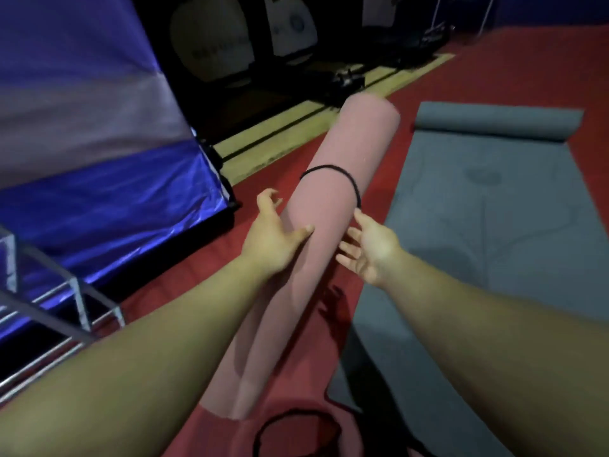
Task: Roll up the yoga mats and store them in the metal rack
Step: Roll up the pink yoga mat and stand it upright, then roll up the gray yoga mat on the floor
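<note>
Head view, dim and blurry. Can't make out the dark background. Metal rack (66, 308) cut off lower left, loose black loop (290, 427) clipped at bottom edge. Rolled pink mat (329, 225) on red floor (527, 67), long axis near-to-far, leaning right; smooth matte cylinder, black band (333, 168) around it. Grey mat (478, 209) flat alongside, far end part-rolled. Left hand (273, 239): thumb on roll, fingers apart. Right hand (369, 249): fingers splayed, just beside roll.

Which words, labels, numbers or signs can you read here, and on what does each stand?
None can be read.
Pale rounded panel in the background: dark print, too blurred to read.
White panel beside it: round emblem, too blurred.
Rolled pink yoga mat, grey yoga mat: no text visible.
</note>
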`<state>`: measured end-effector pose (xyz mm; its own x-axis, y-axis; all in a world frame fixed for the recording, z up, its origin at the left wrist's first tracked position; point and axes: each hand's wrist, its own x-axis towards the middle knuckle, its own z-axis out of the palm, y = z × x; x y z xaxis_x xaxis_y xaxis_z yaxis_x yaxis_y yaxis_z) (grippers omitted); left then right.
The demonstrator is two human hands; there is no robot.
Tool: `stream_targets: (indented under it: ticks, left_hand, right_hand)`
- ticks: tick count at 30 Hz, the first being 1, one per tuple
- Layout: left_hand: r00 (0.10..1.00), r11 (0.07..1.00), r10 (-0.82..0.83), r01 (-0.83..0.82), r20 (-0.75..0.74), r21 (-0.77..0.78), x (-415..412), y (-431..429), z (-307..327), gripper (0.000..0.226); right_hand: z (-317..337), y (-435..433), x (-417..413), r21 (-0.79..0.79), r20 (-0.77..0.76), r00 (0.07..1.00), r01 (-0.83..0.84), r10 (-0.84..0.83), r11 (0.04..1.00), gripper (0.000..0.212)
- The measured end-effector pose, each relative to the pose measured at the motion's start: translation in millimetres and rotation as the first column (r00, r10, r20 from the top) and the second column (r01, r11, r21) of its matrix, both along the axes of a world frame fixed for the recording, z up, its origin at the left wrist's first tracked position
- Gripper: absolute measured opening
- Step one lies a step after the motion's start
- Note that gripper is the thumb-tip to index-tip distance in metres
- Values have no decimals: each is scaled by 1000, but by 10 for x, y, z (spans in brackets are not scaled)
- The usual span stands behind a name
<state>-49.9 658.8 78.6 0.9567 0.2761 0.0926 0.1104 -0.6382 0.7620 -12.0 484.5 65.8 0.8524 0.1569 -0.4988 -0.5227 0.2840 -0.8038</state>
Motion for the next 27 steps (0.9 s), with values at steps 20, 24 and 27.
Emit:
stream_targets:
  ticks: [20,24,27]
  left_hand:
    - [706,640,-357,662,-612,390,-1268,-1070,-1749,92]
    - [568,573,-539,789,-622,223,-1513,-1553,-1885,80]
    - [567,591,-521,779,-638,210,-1559,-1632,-2059,54]
  right_hand:
    - [-1357,-1994,-1508,-781,-272,716,-555,643,287,25]
    - [-1514,-2615,-1942,-784,-360,715,-580,599,221,37]
    - [-1737,-2885,-2271,-824,-352,733,-537,582,178,38]
